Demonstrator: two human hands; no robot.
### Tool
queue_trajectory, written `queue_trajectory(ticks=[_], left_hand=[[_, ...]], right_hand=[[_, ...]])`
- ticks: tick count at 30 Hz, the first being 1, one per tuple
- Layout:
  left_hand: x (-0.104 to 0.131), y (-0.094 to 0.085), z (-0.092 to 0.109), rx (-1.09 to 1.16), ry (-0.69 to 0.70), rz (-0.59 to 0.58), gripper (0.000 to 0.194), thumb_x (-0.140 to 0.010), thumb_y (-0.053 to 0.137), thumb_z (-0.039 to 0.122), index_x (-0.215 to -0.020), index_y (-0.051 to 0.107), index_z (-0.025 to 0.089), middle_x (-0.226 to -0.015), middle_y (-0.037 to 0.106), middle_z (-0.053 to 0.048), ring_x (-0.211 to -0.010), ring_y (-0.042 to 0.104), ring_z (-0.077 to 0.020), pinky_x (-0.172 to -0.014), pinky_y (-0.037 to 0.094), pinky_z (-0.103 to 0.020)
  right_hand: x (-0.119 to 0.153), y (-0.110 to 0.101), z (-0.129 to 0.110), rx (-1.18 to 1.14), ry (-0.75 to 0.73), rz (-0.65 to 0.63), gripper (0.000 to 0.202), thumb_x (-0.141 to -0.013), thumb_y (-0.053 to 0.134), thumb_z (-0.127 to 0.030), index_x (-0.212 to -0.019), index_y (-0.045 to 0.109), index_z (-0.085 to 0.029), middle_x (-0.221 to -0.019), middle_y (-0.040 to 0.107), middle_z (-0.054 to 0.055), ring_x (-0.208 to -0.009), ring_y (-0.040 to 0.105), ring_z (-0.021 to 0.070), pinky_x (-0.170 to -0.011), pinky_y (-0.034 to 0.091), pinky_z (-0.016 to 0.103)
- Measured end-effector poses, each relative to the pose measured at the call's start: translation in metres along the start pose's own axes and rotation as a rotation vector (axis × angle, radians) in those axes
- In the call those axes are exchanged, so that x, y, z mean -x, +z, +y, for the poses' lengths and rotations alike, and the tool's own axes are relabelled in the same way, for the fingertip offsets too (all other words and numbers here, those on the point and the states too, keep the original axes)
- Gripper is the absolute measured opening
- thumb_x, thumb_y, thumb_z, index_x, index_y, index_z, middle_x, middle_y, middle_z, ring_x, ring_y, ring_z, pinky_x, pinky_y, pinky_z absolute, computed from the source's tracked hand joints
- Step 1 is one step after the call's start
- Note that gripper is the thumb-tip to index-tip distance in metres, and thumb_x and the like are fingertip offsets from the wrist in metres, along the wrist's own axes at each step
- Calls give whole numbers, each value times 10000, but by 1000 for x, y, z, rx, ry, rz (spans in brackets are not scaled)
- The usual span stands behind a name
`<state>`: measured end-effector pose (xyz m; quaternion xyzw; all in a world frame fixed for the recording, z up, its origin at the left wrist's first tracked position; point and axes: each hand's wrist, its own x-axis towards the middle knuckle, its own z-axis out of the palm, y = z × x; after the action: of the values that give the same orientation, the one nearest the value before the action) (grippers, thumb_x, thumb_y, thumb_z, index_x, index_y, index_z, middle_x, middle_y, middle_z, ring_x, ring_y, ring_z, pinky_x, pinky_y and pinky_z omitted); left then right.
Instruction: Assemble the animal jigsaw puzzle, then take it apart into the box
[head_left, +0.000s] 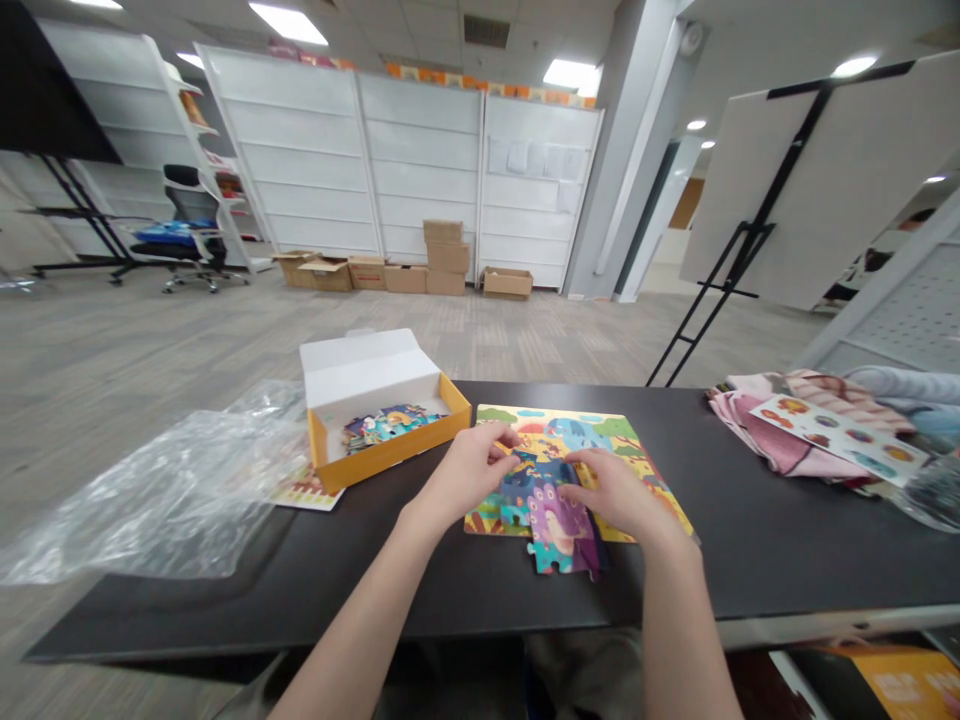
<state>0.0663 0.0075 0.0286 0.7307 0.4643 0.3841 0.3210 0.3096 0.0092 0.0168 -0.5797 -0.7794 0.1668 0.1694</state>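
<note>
Several joined jigsaw puzzle pieces [559,530], purple, teal and dark blue, lie over the lower part of a colourful animal picture board [645,450]. My left hand [480,465] is at the left of the pieces, its thumb and curled fingers closed at the edge of a dark blue jigsaw puzzle piece [527,462]. From the right, my right hand [619,495] touches the joined pieces. Its thumb rests above the purple part and its index finger at the dark blue upper edge. What lies beneath my right palm is hidden.
An open yellow box [390,458] with loose puzzle pieces [394,424] stands left on the black table [435,600]. Crumpled clear plastic [172,490] spreads beside it, over part of a printed card [311,492]. Pink cloth [772,440] and a sticker sheet [840,437] lie right.
</note>
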Motion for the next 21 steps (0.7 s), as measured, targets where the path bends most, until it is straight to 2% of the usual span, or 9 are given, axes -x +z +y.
queue_trajectory(ticks=[2,5,8,14,18,21], left_hand=[[2,-2,-5,37,-65,51,81,-834,616,203,-906,647,182,-840,713,-25,-735,704,-173,-702,581,-301],[3,-2,-13,27,-63,149,98,-821,610,199,-907,655,187,-860,726,-31,-790,707,-178,-741,592,-309],[6,-3,-18,53,-78,189,128,-825,602,180,-942,652,181,-908,729,-47,-827,707,-174,-783,600,-315],[14,-7,-23,181,-190,191,145,-860,564,207,-987,622,171,-1015,702,-76,-768,698,-167,-598,596,-276],[15,-30,-16,170,-79,280,173,-869,591,267,-1017,617,181,-1015,719,-64,-806,718,-173,-706,607,-295],[19,-62,-15,-62,-61,393,171,-895,566,276,-1025,645,198,-988,739,-58,-833,726,-193,-791,598,-331]], right_hand=[[-2,4,-4,-12,-27,6,393,-818,735,-333,-1179,711,-179,-1215,704,152,-1157,635,315,-1032,460,440],[-7,10,-15,-36,-58,3,410,-822,738,-373,-1192,702,-200,-1214,704,139,-1145,635,305,-1016,465,434],[-13,17,-28,-53,-96,-24,395,-812,744,-347,-1177,700,-204,-1200,707,120,-1121,639,287,-991,472,412],[-23,27,-42,-33,-100,-41,515,-752,778,-303,-1244,682,-183,-1284,678,150,-1178,622,325,-1028,454,456],[-24,28,-46,-12,-118,-63,497,-780,751,-287,-1257,674,-175,-1303,667,148,-1195,617,320,-1042,451,451],[-22,27,-45,-6,-116,-42,449,-802,735,-299,-1233,683,-182,-1301,662,149,-1212,604,321,-1047,449,452]])
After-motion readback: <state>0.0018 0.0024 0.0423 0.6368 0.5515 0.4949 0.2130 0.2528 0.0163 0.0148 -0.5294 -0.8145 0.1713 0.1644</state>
